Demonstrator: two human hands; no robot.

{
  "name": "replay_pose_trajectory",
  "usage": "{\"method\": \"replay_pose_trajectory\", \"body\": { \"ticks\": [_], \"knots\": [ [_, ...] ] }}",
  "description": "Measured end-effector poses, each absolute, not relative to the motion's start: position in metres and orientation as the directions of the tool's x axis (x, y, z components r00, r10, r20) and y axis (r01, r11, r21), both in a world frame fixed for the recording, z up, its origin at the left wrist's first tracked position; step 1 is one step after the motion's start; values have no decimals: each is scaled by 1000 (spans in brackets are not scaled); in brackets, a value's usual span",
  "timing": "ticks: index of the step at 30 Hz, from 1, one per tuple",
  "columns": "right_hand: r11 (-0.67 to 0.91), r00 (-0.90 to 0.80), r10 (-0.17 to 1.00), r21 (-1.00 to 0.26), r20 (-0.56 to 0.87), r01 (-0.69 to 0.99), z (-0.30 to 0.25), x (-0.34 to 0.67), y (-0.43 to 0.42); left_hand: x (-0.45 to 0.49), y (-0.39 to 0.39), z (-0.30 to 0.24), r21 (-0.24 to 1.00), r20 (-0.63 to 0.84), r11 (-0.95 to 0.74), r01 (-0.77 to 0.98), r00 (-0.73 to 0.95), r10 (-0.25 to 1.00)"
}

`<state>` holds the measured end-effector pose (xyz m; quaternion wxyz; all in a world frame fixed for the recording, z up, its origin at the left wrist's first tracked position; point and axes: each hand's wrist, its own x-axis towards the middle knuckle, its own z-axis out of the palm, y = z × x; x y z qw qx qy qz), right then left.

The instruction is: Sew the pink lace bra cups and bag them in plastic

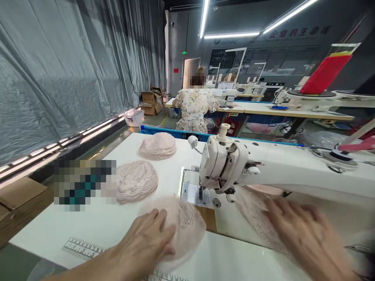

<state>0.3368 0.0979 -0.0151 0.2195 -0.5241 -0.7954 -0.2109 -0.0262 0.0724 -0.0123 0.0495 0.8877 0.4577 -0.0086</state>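
My left hand [148,234] has its fingers curled on a rounded, pale pink piece of lace fabric [190,230] at the front of the white table, just before the sewing machine [222,164]. My right hand [304,230] is smeared by motion under the machine arm. Its fingertips are at another pale pink lace piece [253,212], and their grip is unclear. The presser foot [200,193] stands over the metal needle plate [190,191], left of that lace. Two stacks of similar pieces, a nearer knitted-looking one [136,181] and a farther one [158,146], lie left of the machine.
A ruler scale [83,248] is marked along the table's front edge. A cardboard box [23,203] stands at the left. Ahead, a person in a floral top [196,103] sits at another sewing table [307,111]. A red thread cone [326,72] rises at the right.
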Motion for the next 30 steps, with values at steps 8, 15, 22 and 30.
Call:
{"method": "replay_pose_trajectory", "body": {
  "ticks": [8, 15, 22, 30],
  "knots": [
    [433, -353, 902, -534, 250, 726, -24, 212, 78, 2, 106, -4, 137, 269, -741, 657, 696, 666],
    [109, -167, 986, -781, 6, 616, -44, 204, 84, 28, 140, -1, 418, 20, -650, 635, 709, 705],
    [126, -122, 990, -800, 66, 587, -50, 201, 70, 34, 154, -8, 485, -79, -568, 665, 680, 729],
    [267, -355, 932, -787, 66, 556, -41, 218, 60, 36, 156, -4, 504, -98, -535, 678, 660, 745]
  ]
}}
